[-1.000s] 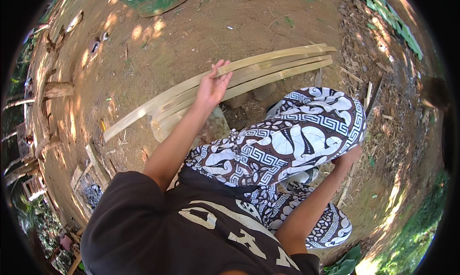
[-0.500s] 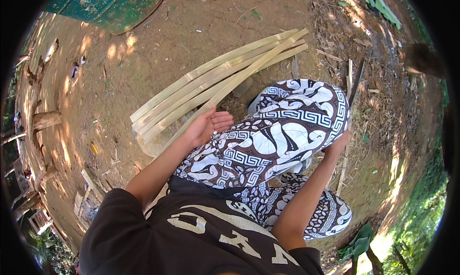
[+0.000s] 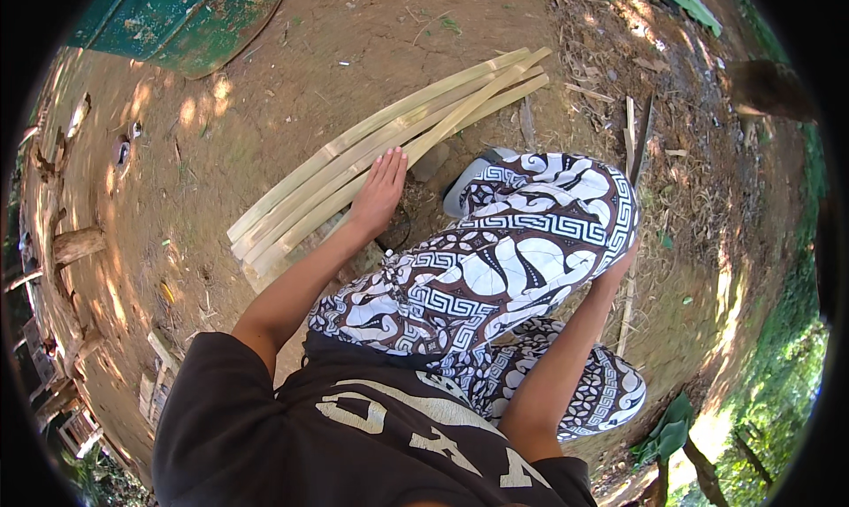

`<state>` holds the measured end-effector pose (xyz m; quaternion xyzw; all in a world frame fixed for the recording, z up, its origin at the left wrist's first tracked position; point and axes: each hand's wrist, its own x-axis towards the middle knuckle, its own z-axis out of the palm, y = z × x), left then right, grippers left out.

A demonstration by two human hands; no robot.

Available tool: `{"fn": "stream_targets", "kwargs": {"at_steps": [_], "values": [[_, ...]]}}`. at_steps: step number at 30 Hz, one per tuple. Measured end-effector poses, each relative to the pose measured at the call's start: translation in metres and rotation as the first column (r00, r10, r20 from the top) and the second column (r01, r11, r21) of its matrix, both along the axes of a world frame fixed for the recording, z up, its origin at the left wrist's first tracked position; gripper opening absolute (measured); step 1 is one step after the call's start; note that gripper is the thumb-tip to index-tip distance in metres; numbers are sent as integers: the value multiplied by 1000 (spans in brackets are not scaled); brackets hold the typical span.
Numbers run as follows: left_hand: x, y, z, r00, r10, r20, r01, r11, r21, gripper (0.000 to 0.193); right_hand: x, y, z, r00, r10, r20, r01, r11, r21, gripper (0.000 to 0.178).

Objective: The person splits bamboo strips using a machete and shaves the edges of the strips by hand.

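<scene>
Several pale split bamboo strips (image 3: 309,176) lie side by side on the ground in front of me, one crossing over the others. My left hand (image 3: 380,191) lies palm down on them near their middle, fingers stretched out, grasping nothing. My right hand (image 3: 626,258) is at the outer side of my raised knee (image 3: 610,193), and its fingers are hidden behind the patterned trousers. A long dark blade (image 3: 645,136) shows beyond that knee, roughly in line with the hand. Its handle is out of sight, so I cannot tell whether the hand grips it.
A worn green metal drum (image 3: 190,21) stands at the far left. A thin strip (image 3: 630,122) lies beside the blade among scattered shavings. Wooden branches (image 3: 80,244) line the left edge, and a thick log end (image 3: 769,91) juts in at the right.
My left hand has turned from palm up beside the strips to palm down and moved forward onto them. The whole view has shifted slightly; my right hand stays by the knee.
</scene>
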<state>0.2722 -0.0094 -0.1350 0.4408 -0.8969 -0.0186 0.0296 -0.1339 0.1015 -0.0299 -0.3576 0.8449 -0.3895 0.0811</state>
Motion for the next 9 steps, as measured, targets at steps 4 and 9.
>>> {"fn": "stream_targets", "kwargs": {"at_steps": [4,9], "values": [[-5,-2,5,996,-39,-77,44,997,68,71,-1,1,-2,991,94,98,-77,983,-166,31],[-24,-1,2,987,-150,-64,149,989,-19,71,-13,3,-13,999,33,-3,-32,985,169,28]]}}
